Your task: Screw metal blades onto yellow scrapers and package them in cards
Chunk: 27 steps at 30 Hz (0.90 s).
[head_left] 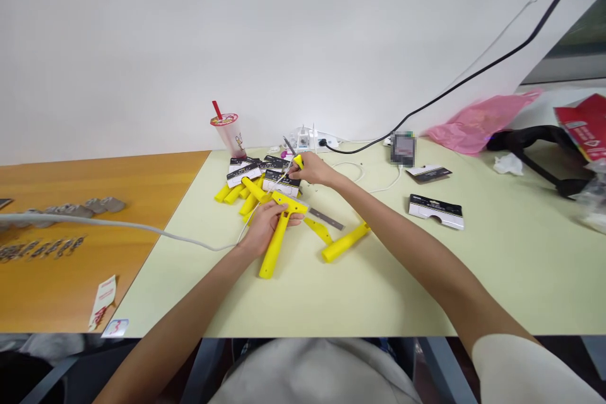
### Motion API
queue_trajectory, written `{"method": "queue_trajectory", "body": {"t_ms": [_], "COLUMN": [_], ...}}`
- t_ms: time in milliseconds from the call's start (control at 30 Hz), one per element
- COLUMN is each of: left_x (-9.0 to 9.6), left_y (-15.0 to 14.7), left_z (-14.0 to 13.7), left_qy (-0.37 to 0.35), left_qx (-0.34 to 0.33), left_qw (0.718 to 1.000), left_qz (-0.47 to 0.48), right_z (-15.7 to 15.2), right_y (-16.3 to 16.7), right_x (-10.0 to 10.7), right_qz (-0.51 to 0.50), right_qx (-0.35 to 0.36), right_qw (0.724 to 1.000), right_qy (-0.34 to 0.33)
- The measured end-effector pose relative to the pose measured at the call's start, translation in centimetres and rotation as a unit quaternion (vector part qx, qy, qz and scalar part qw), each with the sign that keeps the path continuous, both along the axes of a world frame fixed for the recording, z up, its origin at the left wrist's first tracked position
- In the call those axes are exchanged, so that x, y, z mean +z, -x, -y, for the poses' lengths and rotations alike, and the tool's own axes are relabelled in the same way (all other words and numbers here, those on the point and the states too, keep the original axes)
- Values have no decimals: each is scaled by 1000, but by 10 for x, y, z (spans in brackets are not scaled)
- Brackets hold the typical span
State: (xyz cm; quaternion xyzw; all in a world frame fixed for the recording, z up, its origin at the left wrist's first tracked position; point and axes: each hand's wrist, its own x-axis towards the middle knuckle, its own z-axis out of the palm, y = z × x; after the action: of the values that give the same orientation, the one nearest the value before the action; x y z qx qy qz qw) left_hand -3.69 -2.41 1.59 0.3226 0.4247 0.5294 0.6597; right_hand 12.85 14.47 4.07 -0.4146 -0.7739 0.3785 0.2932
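Note:
My left hand point(265, 227) is closed around a yellow T-shaped scraper point(274, 246), its handle pointing down toward me. Above and slightly right of it, my right hand point(312, 168) grips a small tool with a yellow handle point(298, 161) and a slim grey metal tip pointing up and left; its exact kind is not clear. A flat metal blade point(326, 219) lies just right of the held scraper. Beside that blade rests another yellow scraper point(345, 243), partly covered by my right forearm. Several yellow handles point(234, 194) and black-and-white cardboard header cards point(243, 175) are heaped behind my left hand.
A cup with a red straw point(230, 136) stands near the wall. Behind my hands are a power strip point(307, 137) and cables. More cards point(435, 210) lie to the right, near a blurred-out device point(403, 149) and a pink bag point(478, 120). A white cable point(142, 227) crosses the left side.

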Motion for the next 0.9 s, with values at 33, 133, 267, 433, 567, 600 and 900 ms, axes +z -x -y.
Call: {"method": "queue_trajectory", "body": {"t_ms": [33, 133, 267, 433, 567, 600, 900], "left_x": [-1, -7, -15, -19, -18, -18, -14], "left_y": [0, 2, 5, 5, 7, 8, 29], "left_z": [-1, -4, -9, -11, -13, -15, -31], "left_qy": [3, 10, 13, -6, -33, -41, -123], "left_qx": [-2, 3, 24, 48, 68, 75, 175], "left_qw": [1000, 1000, 1000, 999, 997, 996, 977], "left_qz": [-3, -4, 2, 9, -9, -15, -18], "right_z": [-3, -12, -20, -15, -11, -12, -17], "right_y": [2, -6, -44, -72, -61, -58, -51], "right_x": [1, -1, -12, -25, -31, -32, -43], "right_qz": [20, 82, 133, 193, 196, 193, 152], "right_qx": [3, 15, 14, 31, 56, 65, 87], "right_qw": [1000, 996, 990, 980, 976, 975, 981], "right_qy": [-15, -23, -44, -47, -81, -83, -77]}}
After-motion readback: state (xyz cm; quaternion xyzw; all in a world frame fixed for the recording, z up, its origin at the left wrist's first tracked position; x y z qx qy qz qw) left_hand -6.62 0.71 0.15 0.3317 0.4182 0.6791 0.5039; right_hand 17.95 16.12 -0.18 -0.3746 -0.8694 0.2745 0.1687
